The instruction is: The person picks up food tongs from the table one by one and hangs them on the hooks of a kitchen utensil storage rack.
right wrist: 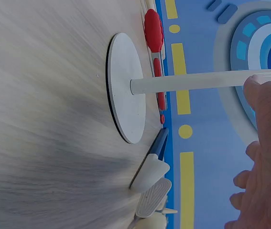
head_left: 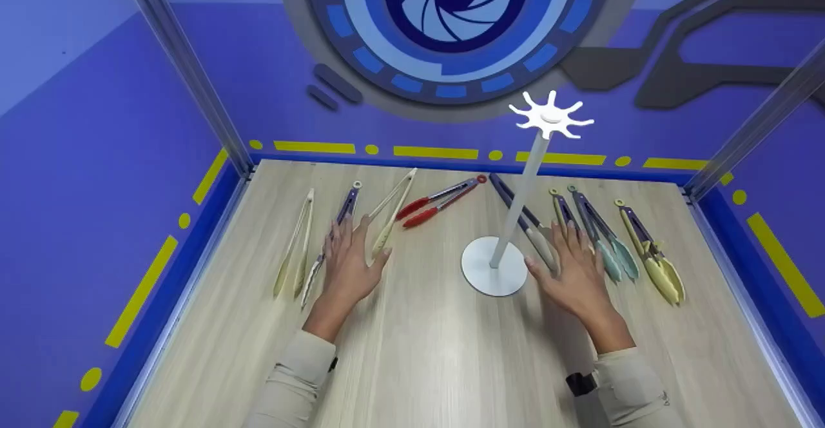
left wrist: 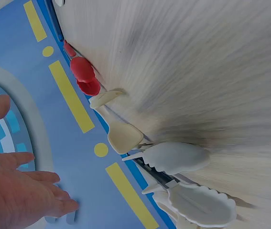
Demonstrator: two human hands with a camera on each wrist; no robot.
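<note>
My left hand (head_left: 353, 260) has its fingers spread and holds nothing. In the head view it overlaps dark-handled tongs (head_left: 349, 202) and long cream tongs (head_left: 385, 231); the left wrist view shows it raised off the tabletop. Relaxed fingers mark my right hand (head_left: 573, 276), also raised and holding nothing. It hangs beside a white stand (head_left: 495, 280) with a round base, upright pole and a top of several hooks (head_left: 551, 117). Navy tongs with pale heads (head_left: 541, 247) lie behind that pole, and the right hand partly hides neighbouring tongs (head_left: 562, 207).
Red tongs (head_left: 443, 202) lie at the back middle. Plain cream tongs (head_left: 296, 247) are at the far left. Teal-tipped tongs (head_left: 606, 238) and yellow tongs (head_left: 654, 260) lie on the right. Blue walls (head_left: 213, 93) with metal posts enclose the wooden table (head_left: 412, 350).
</note>
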